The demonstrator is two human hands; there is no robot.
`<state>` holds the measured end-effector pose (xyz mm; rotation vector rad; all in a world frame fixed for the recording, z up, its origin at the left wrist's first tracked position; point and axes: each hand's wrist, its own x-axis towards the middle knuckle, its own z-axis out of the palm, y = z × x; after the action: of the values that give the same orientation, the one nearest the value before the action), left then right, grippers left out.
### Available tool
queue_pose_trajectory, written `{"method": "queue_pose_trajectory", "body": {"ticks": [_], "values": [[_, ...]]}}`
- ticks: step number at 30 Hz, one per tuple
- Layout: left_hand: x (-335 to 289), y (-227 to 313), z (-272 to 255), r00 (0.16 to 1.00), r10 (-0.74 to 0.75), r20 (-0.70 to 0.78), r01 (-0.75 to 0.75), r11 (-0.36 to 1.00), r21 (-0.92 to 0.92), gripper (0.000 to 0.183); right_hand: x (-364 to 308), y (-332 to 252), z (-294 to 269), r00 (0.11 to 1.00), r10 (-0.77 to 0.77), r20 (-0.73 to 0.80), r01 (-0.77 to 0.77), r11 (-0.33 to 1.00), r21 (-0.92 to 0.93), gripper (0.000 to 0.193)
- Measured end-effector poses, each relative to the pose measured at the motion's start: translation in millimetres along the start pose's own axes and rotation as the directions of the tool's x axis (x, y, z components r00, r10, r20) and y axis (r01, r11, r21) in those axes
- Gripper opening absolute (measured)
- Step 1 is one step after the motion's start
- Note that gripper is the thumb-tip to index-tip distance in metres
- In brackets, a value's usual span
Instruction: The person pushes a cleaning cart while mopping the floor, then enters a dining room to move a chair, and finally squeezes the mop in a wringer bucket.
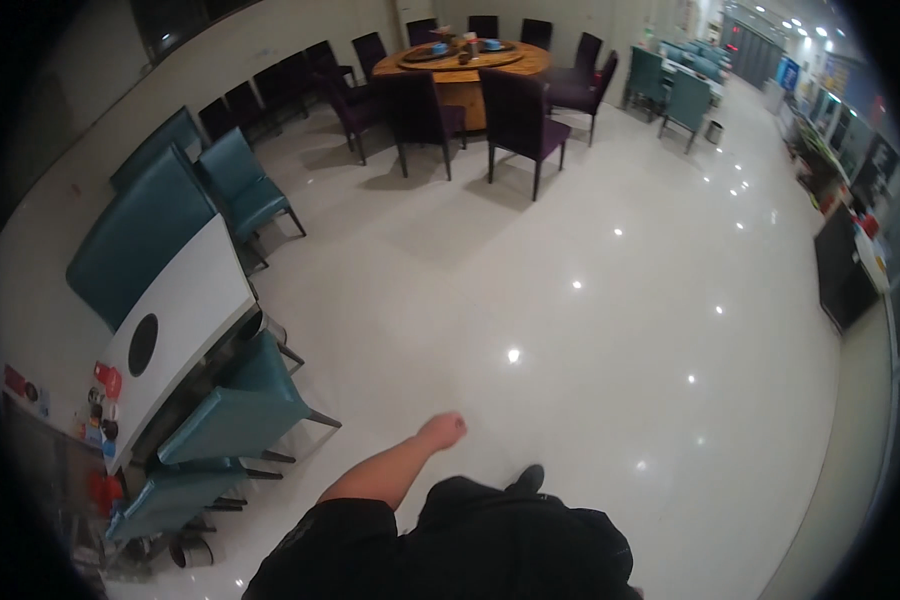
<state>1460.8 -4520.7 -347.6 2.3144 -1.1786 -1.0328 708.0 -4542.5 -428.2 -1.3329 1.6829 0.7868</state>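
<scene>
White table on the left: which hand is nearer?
Left, as far as shown. The left hand is out over the floor, right of the white table, with a teal chair between; the right hand's position cannot be seen.

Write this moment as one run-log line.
Left hand: no held object visible; right hand: not clearly visible; nearest furniture: teal upholstered chair; beneath: glossy pale floor.

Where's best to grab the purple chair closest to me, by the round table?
I'd grip the purple chair by its backrest's top edge, coming from behind: that tall, flat back faces you unobstructed, with the round table beyond. Your left hand looks empty.
</scene>
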Motion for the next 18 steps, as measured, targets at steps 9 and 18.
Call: {"method": "queue_pose_trajectory", "body": {"ticks": [9,18], "values": [[193.2,7.8,-50.7,0.874,-0.403,0.271,0.293,0.883,0.367,0.036,59.6,-456.7,-475.1,0.748,-0.395,-0.534,0.638,0.651,0.412,0.023],[617.0,236.6,-194.0,0.962,-0.175,0.211,0.091,0.930,0.355,0.032,278.6,-472.6,-595.3,0.859,-0.472,-0.199,0.425,0.873,-0.238,0.025]]}}
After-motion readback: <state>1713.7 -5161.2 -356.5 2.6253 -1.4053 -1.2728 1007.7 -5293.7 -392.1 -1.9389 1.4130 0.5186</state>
